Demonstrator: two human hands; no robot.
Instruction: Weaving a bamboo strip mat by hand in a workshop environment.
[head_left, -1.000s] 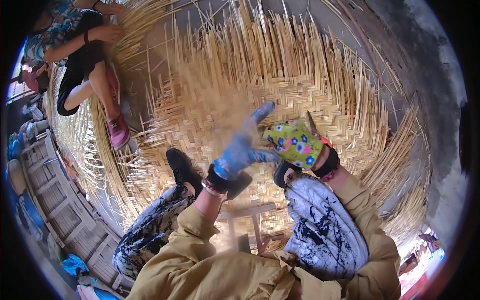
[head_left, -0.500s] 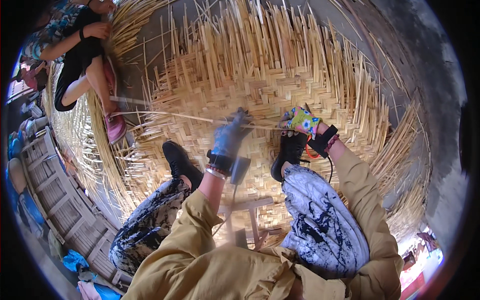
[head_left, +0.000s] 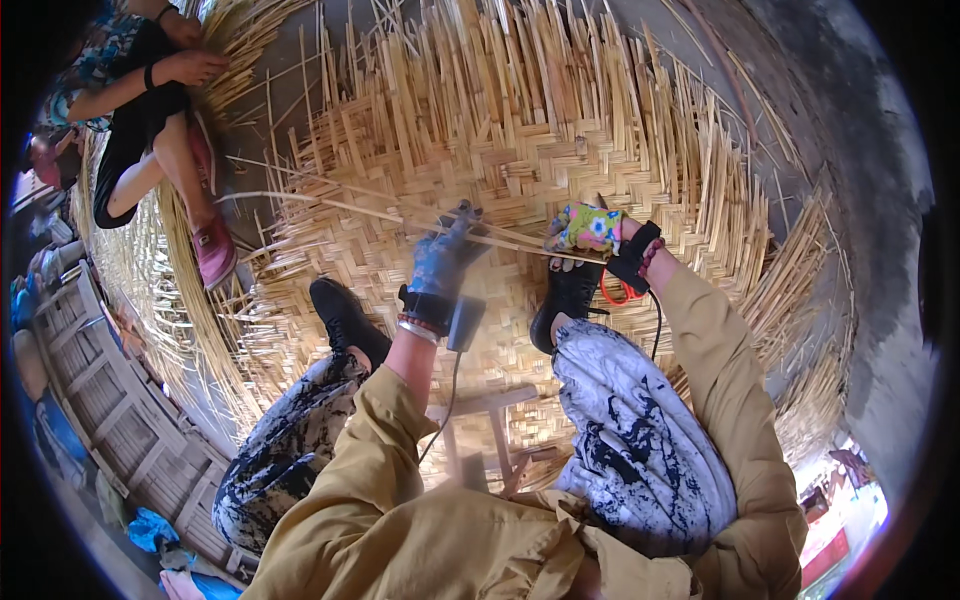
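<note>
A woven mat (head_left: pixel 560 160) spreads across the middle, ragged at its far edge. Another person (head_left: pixel 150 110) sits far left. The right hand (head_left: pixel 583 232), flower-gloved, is closed on thin strips (head_left: pixel 345 207) stretching left over the mat. The blue-gloved left hand (head_left: pixel 440 250), fingers partly bent, meets them midway; its grip I cannot tell.

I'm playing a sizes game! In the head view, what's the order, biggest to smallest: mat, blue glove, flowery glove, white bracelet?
1. Mat
2. Blue glove and flowery glove: too alike to rank
3. White bracelet
</note>
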